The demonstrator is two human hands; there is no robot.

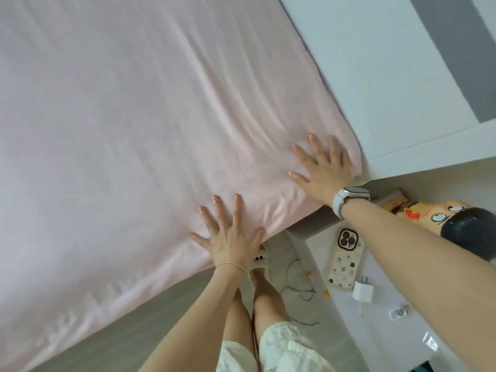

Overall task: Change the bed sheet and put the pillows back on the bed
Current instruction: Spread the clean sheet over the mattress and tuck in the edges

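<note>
Two hands flat on the pink bed sheet (139,108), near the mattress corner by the white headboard (375,76); looks like smoothing wrinkles toward the edge. Sheet covers the mattress, creases fan out from the corner. Left hand (230,234): fingers spread, straight, palm down at the side edge. Right hand (326,167): fingers splayed, pressing right at the corner, white smartwatch (349,198) on the wrist. Both arms extended. No pillows in view. Phone (345,261) and charger (362,291) lie on the nightstand (402,331).
</note>
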